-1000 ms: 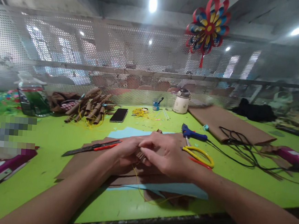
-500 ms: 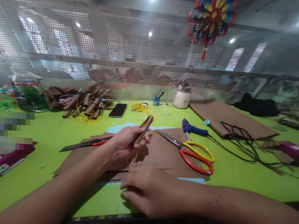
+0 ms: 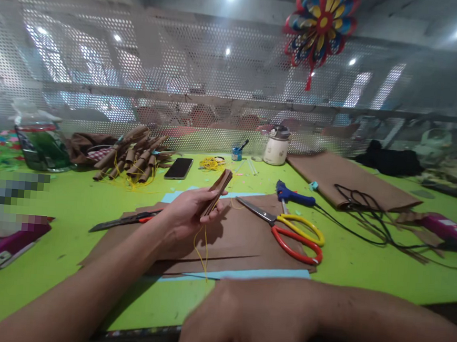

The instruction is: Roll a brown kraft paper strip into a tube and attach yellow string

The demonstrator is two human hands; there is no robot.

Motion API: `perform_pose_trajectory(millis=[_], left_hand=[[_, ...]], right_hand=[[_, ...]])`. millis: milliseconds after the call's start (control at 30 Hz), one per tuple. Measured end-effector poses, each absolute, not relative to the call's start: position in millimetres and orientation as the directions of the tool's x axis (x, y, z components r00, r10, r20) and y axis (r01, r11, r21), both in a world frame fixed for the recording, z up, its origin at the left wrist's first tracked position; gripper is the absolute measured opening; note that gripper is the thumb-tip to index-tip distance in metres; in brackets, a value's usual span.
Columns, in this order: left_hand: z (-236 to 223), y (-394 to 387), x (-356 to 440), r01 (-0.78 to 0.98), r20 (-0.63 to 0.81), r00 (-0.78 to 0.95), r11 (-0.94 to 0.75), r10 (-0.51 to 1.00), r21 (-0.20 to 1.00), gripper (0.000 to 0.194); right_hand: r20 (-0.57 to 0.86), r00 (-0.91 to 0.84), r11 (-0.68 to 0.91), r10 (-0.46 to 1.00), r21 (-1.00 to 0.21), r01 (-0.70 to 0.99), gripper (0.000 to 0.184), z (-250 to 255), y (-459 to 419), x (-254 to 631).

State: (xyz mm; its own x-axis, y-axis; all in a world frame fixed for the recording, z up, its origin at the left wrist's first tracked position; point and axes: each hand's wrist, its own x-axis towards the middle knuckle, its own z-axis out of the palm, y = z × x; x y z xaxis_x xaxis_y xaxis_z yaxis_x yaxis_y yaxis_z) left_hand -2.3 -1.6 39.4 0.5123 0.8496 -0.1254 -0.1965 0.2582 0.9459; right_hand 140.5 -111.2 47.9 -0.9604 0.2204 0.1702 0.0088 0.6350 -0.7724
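Note:
My left hand point(image 3: 185, 212) is closed round a narrow folded piece of brown paper point(image 3: 221, 183), held upright at a tilt above the table. A thin yellow string point(image 3: 206, 245) hangs from it in a loop. At the near table edge is my right hand point(image 3: 236, 314), blurred, its fingertips cut off by the frame; whether it has the string end cannot be seen. Beneath both lie brown paper sheets point(image 3: 238, 245) over light blue paper point(image 3: 283, 273). Scissors point(image 3: 262, 214) with red and yellow handles rest on the sheets. Another dark-bladed tool point(image 3: 116, 221) is partly under my left arm.
A blue glue gun point(image 3: 297, 197) with a black cable lies right of the scissors. Farther back are rolled brown paper tubes point(image 3: 138, 161), a phone point(image 3: 178, 168), yellow string point(image 3: 212, 163), a white bottle point(image 3: 275, 149) and a large folded brown sheet point(image 3: 350, 178).
My right hand has moved down towards me, off the paper sheets and partly out of frame. More yellow string shows below my left hand, which keeps hold of the folded paper.

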Motion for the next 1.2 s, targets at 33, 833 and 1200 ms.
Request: perform_pose_trajectory(millis=[33,833,1200], left_hand=[[39,-1,-3,-0.193,-0.123,0.525,0.258,0.842,0.947,0.018],[50,-8,-10,-0.118,-0.022,0.723,0.155,0.691,0.981,0.023],[38,0,-7,0.002,-0.125,0.575,0.152,0.808,0.988,0.021]], right_hand=[[0.219,-0.875,0.611,0.432,-0.785,0.105,0.026,53,-107,145],[0.211,-0.526,0.386,0.824,-0.888,0.249,0.028,50,2,228],[0.250,-0.267,0.361,0.931,-0.739,0.568,0.031,47,21,256]])
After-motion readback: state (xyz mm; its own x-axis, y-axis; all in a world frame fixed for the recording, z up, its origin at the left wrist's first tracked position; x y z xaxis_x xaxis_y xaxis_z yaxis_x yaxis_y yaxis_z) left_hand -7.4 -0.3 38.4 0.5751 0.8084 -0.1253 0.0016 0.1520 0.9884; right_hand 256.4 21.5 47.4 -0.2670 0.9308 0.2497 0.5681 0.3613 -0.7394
